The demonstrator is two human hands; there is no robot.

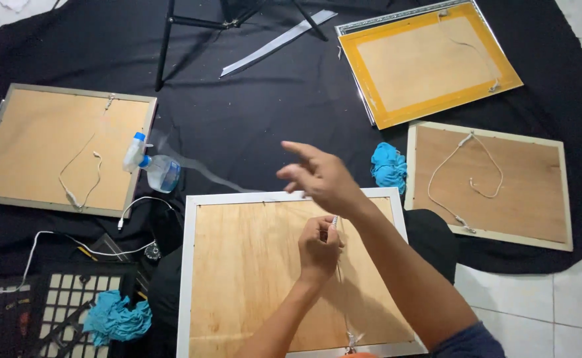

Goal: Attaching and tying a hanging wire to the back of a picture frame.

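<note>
Informal home workspace for picture framing, set up on a white tiled floor (536, 311) covered by a black cloth (258, 106). Four frames lie face down, plywood backs up: a white-edged frame (238, 278) at 6 o'clock, a silver-edged frame (59, 149) at 9 o'clock, an orange-backed frame (430, 59) at 1 o'clock and a cream-edged frame (496, 182) at 3 o'clock, three with hanging cords. A spray bottle (152, 166) at 10 o'clock and blue rags (389, 166) near centre indicate cleaning and assembly done by hand
</note>
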